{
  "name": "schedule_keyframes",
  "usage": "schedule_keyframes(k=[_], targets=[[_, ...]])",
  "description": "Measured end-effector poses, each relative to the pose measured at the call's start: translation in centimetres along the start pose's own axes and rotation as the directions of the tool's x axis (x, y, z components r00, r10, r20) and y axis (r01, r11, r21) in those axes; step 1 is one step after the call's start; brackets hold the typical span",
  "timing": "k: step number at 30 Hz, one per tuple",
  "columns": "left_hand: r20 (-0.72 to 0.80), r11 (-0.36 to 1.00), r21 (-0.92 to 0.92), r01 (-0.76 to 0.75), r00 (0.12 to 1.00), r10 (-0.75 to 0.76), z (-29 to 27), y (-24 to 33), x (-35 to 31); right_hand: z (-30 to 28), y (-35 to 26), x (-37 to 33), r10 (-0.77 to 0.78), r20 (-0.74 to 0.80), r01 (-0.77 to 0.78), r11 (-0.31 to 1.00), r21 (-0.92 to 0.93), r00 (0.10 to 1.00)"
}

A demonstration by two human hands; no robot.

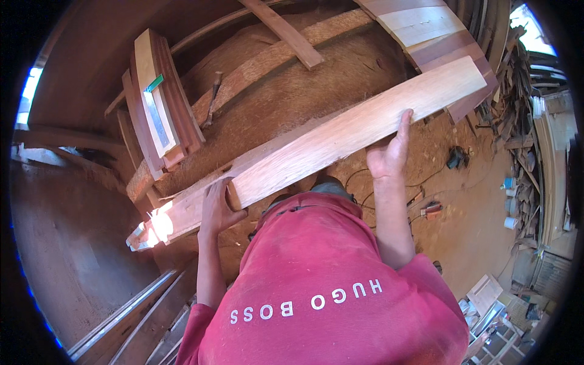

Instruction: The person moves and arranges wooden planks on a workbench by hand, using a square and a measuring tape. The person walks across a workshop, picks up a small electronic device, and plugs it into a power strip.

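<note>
A long pale wooden board (359, 131) slants across in front of me, its right end higher in the picture than its left. My left hand (220, 207) is closed round its left end, with the fingers partly hidden. My right hand (392, 149) grips the board towards its right end, the thumb up against the near edge and the fingers hidden beneath. Under and beyond the board's left end runs a longer wooden beam (191, 216), with bright sunlight on its far left tip. A square (158, 112) with a green handle and metal blade lies on stacked boards (176, 97) at the upper left.
Wide boards (426, 27) lie side by side at the upper right. A thin dark tool (213, 100) rests beyond the beam. A dark power tool (456, 157) and a cord are on the brown floor (468, 213) at right. Scrap wood (517, 91) is piled at the far right.
</note>
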State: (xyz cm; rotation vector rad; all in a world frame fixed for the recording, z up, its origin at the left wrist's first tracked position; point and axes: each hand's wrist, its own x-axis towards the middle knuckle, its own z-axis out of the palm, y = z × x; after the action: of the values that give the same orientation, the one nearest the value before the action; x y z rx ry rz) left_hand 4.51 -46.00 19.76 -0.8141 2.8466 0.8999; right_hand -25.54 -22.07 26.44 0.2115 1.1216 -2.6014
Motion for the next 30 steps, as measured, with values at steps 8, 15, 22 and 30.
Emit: schedule_keyframes(k=[8,15,22,30], targets=[[-0.086,0.968,0.238,-0.080,0.991,0.103,3.0,-0.1,-0.9,-2.3,2.3,1.6,0.077,-0.065,-0.075,0.997,0.029,0.995],[-0.103,0.959,0.260,-0.112,0.984,0.143,4.9,-1.8,-1.6,-8.0,4.0,3.4,0.330,-0.151,-0.331,0.944,0.018,0.932],[-0.052,0.966,0.240,-0.100,0.992,0.116,6.2,-4.1,-1.2,-11.0,7.5,4.0,0.416,-0.196,-0.402,0.909,0.110,0.888],[0.019,0.956,0.293,-0.007,1.000,0.001,7.1,-4.2,-1.1,-13.1,9.5,3.8,0.454,-0.207,-0.437,0.891,0.126,0.866]])
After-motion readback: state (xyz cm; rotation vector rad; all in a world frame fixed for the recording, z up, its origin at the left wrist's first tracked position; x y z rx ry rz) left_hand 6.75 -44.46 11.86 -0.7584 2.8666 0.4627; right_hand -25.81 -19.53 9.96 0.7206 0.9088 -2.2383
